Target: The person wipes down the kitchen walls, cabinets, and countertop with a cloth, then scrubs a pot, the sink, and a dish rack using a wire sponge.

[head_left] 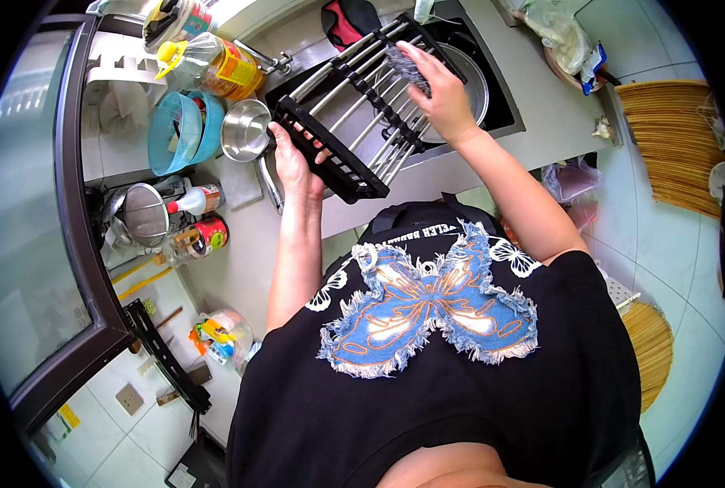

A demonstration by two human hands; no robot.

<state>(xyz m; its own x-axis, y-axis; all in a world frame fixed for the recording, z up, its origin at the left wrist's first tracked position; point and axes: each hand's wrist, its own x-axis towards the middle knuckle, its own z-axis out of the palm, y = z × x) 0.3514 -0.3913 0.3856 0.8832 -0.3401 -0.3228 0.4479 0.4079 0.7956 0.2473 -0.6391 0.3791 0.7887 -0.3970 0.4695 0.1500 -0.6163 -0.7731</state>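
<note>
My left hand (295,169) grips the black plastic end of a dish rack (334,150) with metal rods, thumb on the near side and fingertips showing through the slots. The rack is tilted over the sink (505,110). In my right hand (445,99) is a grey, fuzzy scrubbing pad (409,70), pressed against the rods near the rack's far right part. A round metal pan (478,81) lies in the sink, partly hidden behind the rack and my right hand.
Left of the sink stand a steel saucepan (243,140), blue plastic basins (161,142) and a yellow-capped oil bottle (226,71). A mesh strainer (145,213) and sauce bottles (204,238) are nearer. A window frame (74,187) borders the left; bamboo mats (675,138) are at right.
</note>
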